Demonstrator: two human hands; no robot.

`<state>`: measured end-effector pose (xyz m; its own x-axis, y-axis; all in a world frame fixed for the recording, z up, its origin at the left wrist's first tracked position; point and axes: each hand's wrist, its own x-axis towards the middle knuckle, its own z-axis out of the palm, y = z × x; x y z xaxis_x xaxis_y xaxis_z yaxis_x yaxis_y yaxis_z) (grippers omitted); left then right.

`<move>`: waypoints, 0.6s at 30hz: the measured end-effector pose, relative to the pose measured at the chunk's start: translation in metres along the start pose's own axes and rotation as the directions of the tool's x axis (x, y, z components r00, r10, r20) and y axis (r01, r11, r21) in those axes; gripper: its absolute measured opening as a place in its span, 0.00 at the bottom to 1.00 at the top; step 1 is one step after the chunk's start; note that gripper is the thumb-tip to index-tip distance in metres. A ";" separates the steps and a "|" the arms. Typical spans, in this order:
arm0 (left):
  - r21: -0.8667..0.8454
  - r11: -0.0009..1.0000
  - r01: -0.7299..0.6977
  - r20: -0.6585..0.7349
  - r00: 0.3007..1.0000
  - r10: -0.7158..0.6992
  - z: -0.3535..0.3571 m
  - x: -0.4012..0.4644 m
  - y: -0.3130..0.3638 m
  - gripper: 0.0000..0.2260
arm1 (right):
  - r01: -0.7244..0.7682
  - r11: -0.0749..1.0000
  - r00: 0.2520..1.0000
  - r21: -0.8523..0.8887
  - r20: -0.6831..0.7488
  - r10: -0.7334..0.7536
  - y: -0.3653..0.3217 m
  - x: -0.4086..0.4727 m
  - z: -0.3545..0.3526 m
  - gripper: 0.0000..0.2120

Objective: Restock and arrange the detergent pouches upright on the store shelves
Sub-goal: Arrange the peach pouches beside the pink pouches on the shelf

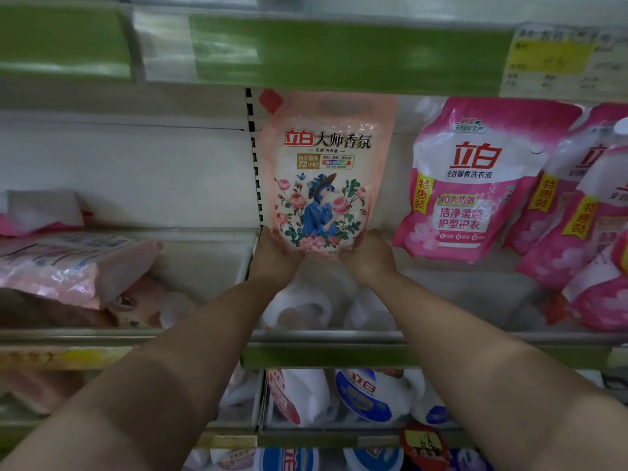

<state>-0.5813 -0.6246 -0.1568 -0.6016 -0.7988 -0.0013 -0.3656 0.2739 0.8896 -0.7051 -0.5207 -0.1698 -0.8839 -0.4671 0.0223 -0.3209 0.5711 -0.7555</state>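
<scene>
Both forearms reach up and forward from the bottom of frame. Left grip [274, 253] clamps the lower-left corner of the peach pouch [328, 168], right grip [368, 254] clamps the lower-right corner; fingers wrapped behind, thumbs not clearly visible.

Peach pouch stands upright directly above the two grips, print facing the camera, red cap [270, 100] at its top left, top edge just under the green shelf strip [350, 52]. Its base sits at grip level, over the shelf floor [458, 283]; contact with the floor can't be confirmed.

Below the grips: white jugs lying on the shelf [299, 307], and blue-label jugs [363, 394] on the lower tier.

Right of the right grip: pink pouch [475, 181] leaning left, just beside the peach one, not touching. More pink pouches [584, 232] stacked further right, tilted.

Left of the left grip: flat pink pack [74, 266] lying on its side, past the slotted upright [255, 158]. Behind everything, white back panel [136, 164].
</scene>
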 end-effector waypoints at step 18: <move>-0.413 0.899 0.146 -0.148 0.963 -0.225 -0.089 -0.042 -0.028 0.04 | 0.326 0.943 0.939 0.063 0.091 -0.330 -0.087 -0.072 0.056 0.21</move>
<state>-0.4829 -0.6461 -0.1411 -0.3918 -0.9103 -0.1334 -0.1232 -0.0918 0.9881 -0.5946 -0.5742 -0.1420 -0.6935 -0.6889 0.2110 -0.5693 0.3444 -0.7466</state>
